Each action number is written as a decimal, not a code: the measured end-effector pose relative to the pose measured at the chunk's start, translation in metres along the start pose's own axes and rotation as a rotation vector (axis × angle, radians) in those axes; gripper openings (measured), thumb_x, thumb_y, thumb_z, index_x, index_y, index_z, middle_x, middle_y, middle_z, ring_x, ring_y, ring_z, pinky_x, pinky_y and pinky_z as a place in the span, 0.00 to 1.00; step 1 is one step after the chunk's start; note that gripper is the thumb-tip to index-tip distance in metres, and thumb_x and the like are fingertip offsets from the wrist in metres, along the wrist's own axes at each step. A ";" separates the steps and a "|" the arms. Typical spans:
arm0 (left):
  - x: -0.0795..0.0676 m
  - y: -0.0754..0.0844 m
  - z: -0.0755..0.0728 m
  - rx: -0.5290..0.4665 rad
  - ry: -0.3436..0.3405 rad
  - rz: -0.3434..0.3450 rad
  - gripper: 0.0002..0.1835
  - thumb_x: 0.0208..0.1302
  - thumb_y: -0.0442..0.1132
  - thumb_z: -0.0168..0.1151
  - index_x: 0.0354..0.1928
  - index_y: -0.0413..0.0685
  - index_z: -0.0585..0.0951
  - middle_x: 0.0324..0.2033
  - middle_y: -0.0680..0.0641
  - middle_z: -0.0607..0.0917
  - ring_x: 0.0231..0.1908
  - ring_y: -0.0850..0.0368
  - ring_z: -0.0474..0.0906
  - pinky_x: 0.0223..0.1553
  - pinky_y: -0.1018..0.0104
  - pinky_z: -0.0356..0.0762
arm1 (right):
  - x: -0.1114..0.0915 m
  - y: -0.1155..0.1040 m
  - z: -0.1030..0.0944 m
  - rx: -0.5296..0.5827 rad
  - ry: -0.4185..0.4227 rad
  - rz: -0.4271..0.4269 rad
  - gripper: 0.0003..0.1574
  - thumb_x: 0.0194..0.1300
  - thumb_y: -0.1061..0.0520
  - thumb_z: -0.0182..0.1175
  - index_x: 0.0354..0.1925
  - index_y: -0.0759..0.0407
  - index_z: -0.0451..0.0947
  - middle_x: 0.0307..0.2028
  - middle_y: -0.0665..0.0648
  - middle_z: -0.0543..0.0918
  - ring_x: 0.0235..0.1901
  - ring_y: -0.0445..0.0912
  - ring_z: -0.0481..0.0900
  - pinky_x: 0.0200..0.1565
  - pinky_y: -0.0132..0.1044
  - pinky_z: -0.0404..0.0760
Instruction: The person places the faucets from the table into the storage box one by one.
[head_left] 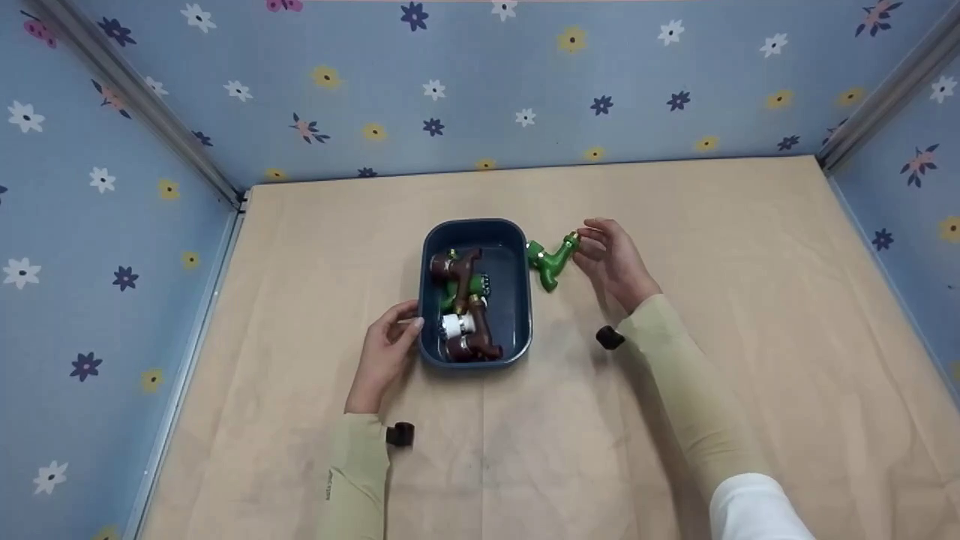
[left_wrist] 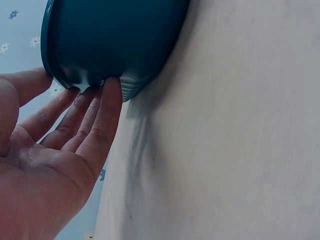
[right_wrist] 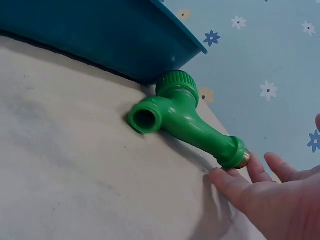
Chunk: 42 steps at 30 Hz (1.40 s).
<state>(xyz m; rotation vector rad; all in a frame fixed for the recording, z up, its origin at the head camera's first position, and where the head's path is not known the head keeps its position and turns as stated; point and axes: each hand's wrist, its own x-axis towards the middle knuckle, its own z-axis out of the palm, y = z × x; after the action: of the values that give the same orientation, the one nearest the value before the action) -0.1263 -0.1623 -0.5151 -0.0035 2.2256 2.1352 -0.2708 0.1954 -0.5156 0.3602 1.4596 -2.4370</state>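
Observation:
A dark blue plastic box stands on the table with several water taps inside. Two taps, a brown tap and a second brown tap, lie near a white cap and a partly covered green tap. My left hand touches the box's left outer wall with extended fingers, the thumb at its rim. Right of the box, a green tap lies on the table, its knob close against the wall. My right hand has its fingertips at this tap's brass-threaded end, fingers loosely extended.
The table has a beige cover. Blue flowered panels enclose it at the back and both sides, with metal posts at the corners. A black wrist camera juts from the right sleeve, another black camera from the left.

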 end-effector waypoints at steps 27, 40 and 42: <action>0.001 0.000 0.000 -0.030 -0.007 -0.005 0.20 0.68 0.30 0.56 0.59 0.28 0.71 0.51 0.26 0.74 0.50 0.30 0.73 0.40 0.69 0.78 | -0.005 0.011 0.003 0.110 -0.021 0.076 0.28 0.73 0.54 0.49 0.62 0.70 0.59 0.61 0.66 0.64 0.60 0.54 0.66 0.62 0.44 0.66; 0.001 -0.002 -0.001 -0.049 -0.015 -0.013 0.20 0.68 0.30 0.56 0.59 0.28 0.71 0.51 0.26 0.74 0.50 0.31 0.73 0.40 0.67 0.79 | -0.010 0.021 0.003 0.088 -0.145 0.157 0.25 0.74 0.49 0.47 0.65 0.52 0.57 0.67 0.69 0.61 0.60 0.62 0.69 0.60 0.56 0.65; 0.001 -0.002 0.000 -0.042 -0.012 -0.010 0.20 0.68 0.30 0.56 0.59 0.28 0.71 0.51 0.27 0.74 0.50 0.31 0.73 0.40 0.68 0.79 | -0.010 0.022 0.005 0.035 -0.135 0.148 0.26 0.75 0.51 0.45 0.67 0.49 0.53 0.66 0.69 0.63 0.59 0.61 0.71 0.60 0.56 0.66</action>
<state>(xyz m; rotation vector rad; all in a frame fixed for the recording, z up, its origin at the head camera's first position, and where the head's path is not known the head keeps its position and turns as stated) -0.1273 -0.1628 -0.5173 -0.0039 2.1689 2.1705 -0.2536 0.1823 -0.5279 0.2943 1.2889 -2.3234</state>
